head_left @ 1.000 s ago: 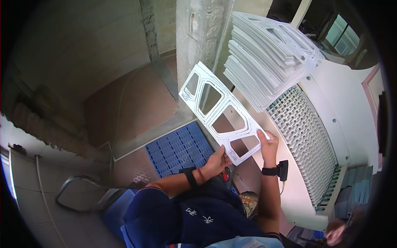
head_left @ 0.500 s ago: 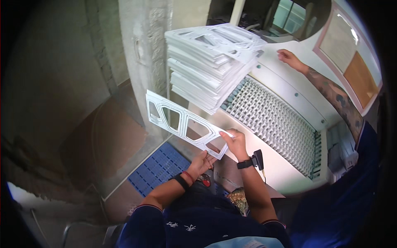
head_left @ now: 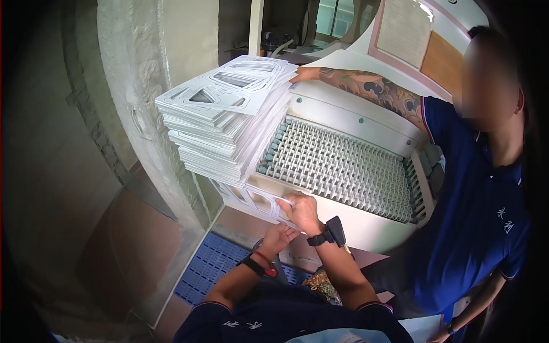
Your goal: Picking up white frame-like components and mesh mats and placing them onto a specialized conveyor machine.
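My right hand is closed on the near end of a thin white panel with rounded cut-out windows, its thumb on the upper face. Palm up, my left hand stays close under the panel's lower edge with its fingers stretched out; whether it touches is hard to tell. The panel slants down toward me, and its far end passes below a tall stack of similar white cut-out panels. A co-worker's hand rests at the stack's far right edge.
Right of the stack, a white machine carries a bed of rows of small rollers. The co-worker in a dark blue shirt stands at the right. A concrete pillar rises at the left, and a blue slatted mat lies on the floor.
The view has swung to the right, bringing the co-worker into sight. The co-worker's hand now meets the stack. My held panel has come closer beneath the stack, and my left fingers have loosened.
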`<state>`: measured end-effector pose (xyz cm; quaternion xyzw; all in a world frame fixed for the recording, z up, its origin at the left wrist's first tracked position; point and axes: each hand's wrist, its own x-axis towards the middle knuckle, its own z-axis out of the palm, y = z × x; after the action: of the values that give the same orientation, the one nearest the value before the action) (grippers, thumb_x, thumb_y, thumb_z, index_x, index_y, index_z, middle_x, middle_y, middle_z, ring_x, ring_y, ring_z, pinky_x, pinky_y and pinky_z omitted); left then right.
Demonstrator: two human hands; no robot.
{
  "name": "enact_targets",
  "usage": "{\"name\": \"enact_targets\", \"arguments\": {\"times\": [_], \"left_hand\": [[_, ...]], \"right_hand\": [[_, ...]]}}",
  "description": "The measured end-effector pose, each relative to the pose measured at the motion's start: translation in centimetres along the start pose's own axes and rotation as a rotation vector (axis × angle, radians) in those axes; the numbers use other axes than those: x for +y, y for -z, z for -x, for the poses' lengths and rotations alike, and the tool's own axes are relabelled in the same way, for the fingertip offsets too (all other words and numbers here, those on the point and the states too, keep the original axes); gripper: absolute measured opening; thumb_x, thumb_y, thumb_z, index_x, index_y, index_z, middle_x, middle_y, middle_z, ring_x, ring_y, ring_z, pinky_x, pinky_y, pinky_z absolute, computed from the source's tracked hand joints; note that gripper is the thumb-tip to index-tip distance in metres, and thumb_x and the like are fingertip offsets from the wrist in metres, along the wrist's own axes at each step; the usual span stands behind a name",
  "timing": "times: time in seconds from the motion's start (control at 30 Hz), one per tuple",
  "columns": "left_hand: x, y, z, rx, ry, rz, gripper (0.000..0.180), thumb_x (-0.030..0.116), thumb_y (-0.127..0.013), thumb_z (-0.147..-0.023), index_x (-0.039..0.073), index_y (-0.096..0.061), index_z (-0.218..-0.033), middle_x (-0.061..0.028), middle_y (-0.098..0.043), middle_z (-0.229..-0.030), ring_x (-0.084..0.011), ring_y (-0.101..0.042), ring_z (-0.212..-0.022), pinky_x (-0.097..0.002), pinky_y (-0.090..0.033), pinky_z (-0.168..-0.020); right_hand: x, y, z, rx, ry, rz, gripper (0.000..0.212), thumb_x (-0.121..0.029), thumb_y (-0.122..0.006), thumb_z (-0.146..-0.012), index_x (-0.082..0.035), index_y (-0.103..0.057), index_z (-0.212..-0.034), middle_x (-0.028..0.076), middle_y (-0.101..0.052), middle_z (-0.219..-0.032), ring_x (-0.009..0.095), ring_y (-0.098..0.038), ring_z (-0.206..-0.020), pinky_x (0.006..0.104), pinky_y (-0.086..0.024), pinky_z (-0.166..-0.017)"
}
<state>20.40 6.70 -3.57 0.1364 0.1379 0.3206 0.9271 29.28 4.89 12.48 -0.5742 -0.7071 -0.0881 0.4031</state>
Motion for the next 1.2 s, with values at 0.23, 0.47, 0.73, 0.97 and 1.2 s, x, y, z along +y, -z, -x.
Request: {"name": "enact_targets", "arguments": {"times": [0.23,0.47,0.73,0.97,1.2], "left_hand": [[1.3,3.2,-0.9,0.167,-0.077,0.047,0.025,0.014,-0.043,-0.091,-0.001,-0.044,-0.111,-0.0179,-0.051,-0.115,-0.0311,-0.048,-0.111,-0.0455,-0.035,-0.101],[4.0,1.3,8.3,0.011,-0.326,0.062,0.034,0.008,-0.043,-0.091,0.001,-0.04,-0.124,-0.0165,-0.05,-0.118,-0.0314,-0.048,-0.113,-0.0455,-0.039,-0.098],[7.3,-4.5,23.2,0.067,-0.987,-0.557,0.028,0.012,-0.047,-0.092,-0.005,-0.05,-0.114,-0.0201,-0.059,-0.105,-0.0284,-0.059,-0.097,-0.0407,-0.047,-0.086],[8.0,-13.6,24.2,-0.287,-1.048,-0.748,0.051,0.034,-0.045,-0.092,-0.009,-0.043,-0.119,-0.0231,-0.058,-0.105,-0.0333,-0.059,-0.095,-0.0448,-0.047,-0.085],[7.1,-16.0,19.9,-0.52,-0.567,-0.806,0.038,0.014,-0.039,-0.095,-0.009,-0.039,-0.125,-0.0216,-0.052,-0.119,-0.0295,-0.051,-0.112,-0.0398,-0.042,-0.092]], "right_hand": [[2.2,-1.0,0.4,-0.068,-0.154,0.035,0.024,-0.028,-0.067,-0.075,-0.005,-0.066,-0.069,0.014,-0.061,-0.065,0.029,-0.06,-0.058,0.0354,-0.047,-0.053],[-4.8,1.0,0.0,-0.057,0.194,-0.247,0.016,-0.019,-0.064,-0.077,-0.004,-0.064,-0.072,0.01,-0.062,-0.068,0.025,-0.059,-0.06,0.0339,-0.047,-0.053],[-9.7,4.6,0.4,0.008,0.085,-0.973,0.01,-0.007,-0.069,-0.075,0.002,-0.065,-0.078,0.008,-0.053,-0.058,0.016,-0.05,-0.053,0.0272,-0.038,-0.05],[-10.4,5.1,1.1,0.178,-0.356,-1.775,0.015,-0.014,-0.059,-0.086,0.0,-0.061,-0.084,0.004,-0.057,-0.073,0.012,-0.05,-0.056,0.0236,-0.037,-0.047],[-6.6,8.0,2.8,0.505,-0.637,-1.707,0.022,-0.027,-0.054,-0.09,-0.005,-0.055,-0.093,-0.001,-0.055,-0.068,0.004,-0.044,-0.049,0.0173,-0.035,-0.041]]}}
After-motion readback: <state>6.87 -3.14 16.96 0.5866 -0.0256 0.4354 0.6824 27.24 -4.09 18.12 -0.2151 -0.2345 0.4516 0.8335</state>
